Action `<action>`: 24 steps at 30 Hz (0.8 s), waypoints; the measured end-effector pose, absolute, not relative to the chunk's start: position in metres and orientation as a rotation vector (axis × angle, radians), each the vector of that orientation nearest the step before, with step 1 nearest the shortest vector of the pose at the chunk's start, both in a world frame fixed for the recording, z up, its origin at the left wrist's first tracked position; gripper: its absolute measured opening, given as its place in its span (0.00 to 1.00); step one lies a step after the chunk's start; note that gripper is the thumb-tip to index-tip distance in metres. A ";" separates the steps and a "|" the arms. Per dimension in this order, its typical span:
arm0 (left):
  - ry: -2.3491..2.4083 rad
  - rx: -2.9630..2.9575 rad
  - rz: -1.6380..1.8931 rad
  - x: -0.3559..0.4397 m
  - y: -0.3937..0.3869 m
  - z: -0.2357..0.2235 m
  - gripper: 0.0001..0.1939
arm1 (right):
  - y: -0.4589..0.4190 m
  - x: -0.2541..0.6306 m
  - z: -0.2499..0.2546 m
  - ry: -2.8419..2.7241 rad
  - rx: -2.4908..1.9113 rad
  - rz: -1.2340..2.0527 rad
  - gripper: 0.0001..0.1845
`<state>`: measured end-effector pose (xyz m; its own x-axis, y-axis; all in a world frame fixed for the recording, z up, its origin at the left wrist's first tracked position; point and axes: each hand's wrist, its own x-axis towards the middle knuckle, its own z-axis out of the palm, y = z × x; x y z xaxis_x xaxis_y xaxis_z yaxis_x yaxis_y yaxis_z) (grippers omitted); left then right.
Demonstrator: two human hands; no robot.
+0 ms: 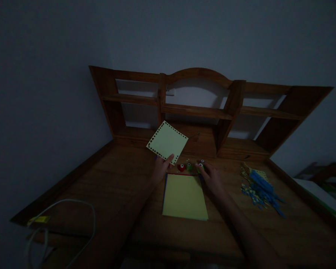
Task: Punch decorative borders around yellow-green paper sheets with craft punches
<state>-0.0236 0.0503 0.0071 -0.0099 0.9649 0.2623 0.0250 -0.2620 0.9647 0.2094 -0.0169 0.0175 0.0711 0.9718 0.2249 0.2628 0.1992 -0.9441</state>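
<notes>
My left hand point(161, 168) pinches a pale yellow sheet of paper point(168, 141) by its lower corner, with the thumb on top. Small dark cut-out holes run along several of the sheet's edges. The fingers of my right hand point(211, 178) close around a small light green craft punch point(201, 167) with a white, eye-like top. Beside it on the desk stand a red punch point(181, 168) and a darker green punch point(189, 167); a purple one point(202, 161) shows just behind. In front of them lies a stack of yellow paper point(184, 196) between my forearms.
A wooden desk point(114, 186) carries a shelf unit point(196, 110) at its back, against the wall. On the right lie blue strips point(264, 188) with yellow paper scraps point(250, 192). A white cable point(93, 216) and a yellow object point(39, 219) are at the left front.
</notes>
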 end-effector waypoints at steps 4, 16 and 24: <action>1.165 1.327 1.514 -0.033 0.057 0.008 0.22 | -0.013 0.210 0.014 -1.706 -1.370 0.371 0.20; 1.301 1.151 1.662 -0.045 0.062 0.010 0.26 | -0.007 0.203 -0.010 -2.068 -1.408 -0.111 0.18; 1.256 1.064 1.710 -0.046 0.067 0.009 0.27 | -0.005 0.204 -0.009 -2.088 -1.382 -0.178 0.16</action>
